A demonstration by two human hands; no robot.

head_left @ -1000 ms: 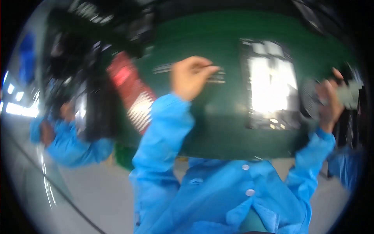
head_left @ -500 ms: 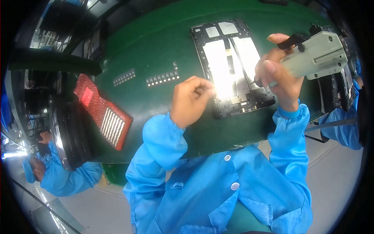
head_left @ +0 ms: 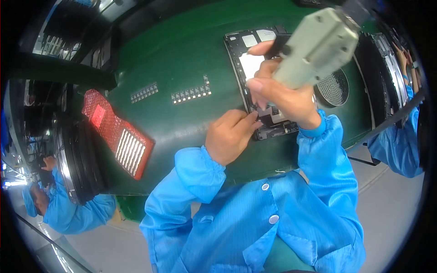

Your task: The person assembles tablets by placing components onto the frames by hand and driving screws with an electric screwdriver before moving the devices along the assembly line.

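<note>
Opened tablet: one, flat on the green worktop, partly hidden under the right hand.
Long axis: runs away from the person, far end leaning left.
Electric screwdriver: one, above the tablet, nose slanting down-left; tip hidden.
Right hand: wrapped around the screwdriver.
Left hand: digits drawn together at the tablet's near left edge; whether they pinch anything cannot be told.
Small components: two groups, left of the tablet.
Mesh dish: one, right of the tablet.
Red bubble-wrap pouch: one, farthest left, bearing white strips.
Change over half a second: screwdriver shifted leftward across the tablet, revealing the dish.
</note>
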